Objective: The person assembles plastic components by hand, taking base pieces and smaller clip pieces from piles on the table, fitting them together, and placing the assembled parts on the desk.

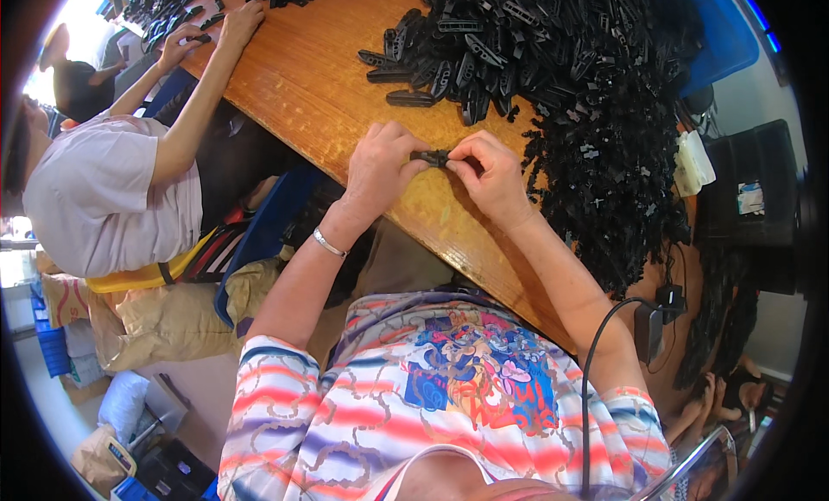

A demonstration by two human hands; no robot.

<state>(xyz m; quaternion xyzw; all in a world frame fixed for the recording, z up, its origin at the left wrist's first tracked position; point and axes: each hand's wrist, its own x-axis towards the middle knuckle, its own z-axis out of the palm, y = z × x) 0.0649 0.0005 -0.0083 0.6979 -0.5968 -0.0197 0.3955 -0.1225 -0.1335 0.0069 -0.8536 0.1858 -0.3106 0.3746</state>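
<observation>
Between my two hands, just above the wooden table, is a small black plastic part. My left hand pinches its left end between thumb and fingers. At the other end, my right hand grips it with thumb and forefinger. Fingers cover much of the part, so its exact shape is hard to make out. Beyond my hands lies a heap of long black plastic pieces, some with slots. To the right, a pile of smaller black plastic pieces spreads down the table.
At the left, a co-worker sits at the same table, hands on small black parts. A blue bin stands at the far right. Brown sacks lie on the floor at left. A black cable arches near my right arm.
</observation>
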